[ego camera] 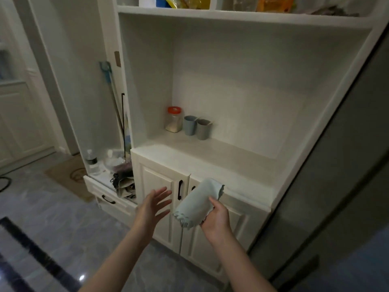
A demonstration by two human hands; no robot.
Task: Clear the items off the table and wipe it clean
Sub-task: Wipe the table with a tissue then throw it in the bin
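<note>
The right hand (216,220) grips a pale blue cloth (197,204) before the cabinet doors (160,199). At its nine o'clock, the left hand (151,205) hovers, fingers spread, holding nothing.

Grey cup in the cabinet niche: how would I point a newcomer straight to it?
Find the white cabinet with its open niche above the double doors. At the niche's back left stand three containers in a row. The grey cup is rightmost, beside a blue cup and a red-lidded jar.

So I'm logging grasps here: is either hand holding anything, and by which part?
The right hand grips the cloth round its bunched middle, both frilled ends free. The left hand is open and holds nothing.
</note>
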